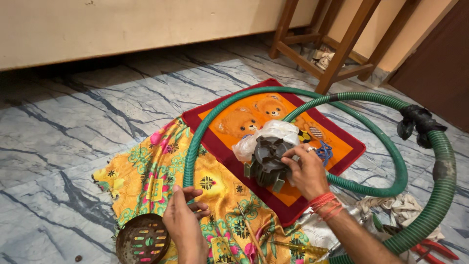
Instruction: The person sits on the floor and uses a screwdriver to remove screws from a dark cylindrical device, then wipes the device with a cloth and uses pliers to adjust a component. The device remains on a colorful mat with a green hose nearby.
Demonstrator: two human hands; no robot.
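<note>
Floor (73, 132): polished marble, grey-blue with dark veins; it lies under everything, beyond your hands on all sides.
Hose (391, 146): thick green corrugated tube, ribbed, coiled in wide loops. One loop runs between your two hands; another passes just beyond your right hand. A dark wrap (417, 124) binds it far right of that hand.
Cloth (161, 171): thin, shiny yellow fabric with a flower print, crumpled; it lies under your left hand.
Mat (337, 142): flat orange rectangle with a dark red border and bear figures; it lies under your right hand.
Stool legs (342, 49): brown wood, square-cut, well beyond your right hand.
Motor part (268, 159): dark, round, ribbed casting with blocky lugs at its rim; it sits on the mat, under your right fingers.
Plastic bag (266, 134): clear, wrinkled film, bunched just behind the motor part.
Strainer disc (142, 239): round, rusty metal, slotted; just left of your left hand, on the cloth edge.
Right hand (307, 171): fingers curled over the motor part's right rim, gripping it; ring on one finger, red thread at the wrist.
Left hand (184, 222): fingers loosely bent, resting on the cloth; I cannot tell whether it holds anything.
Pliers (437, 247): red handles, near your right forearm, partly under the hose.
</note>
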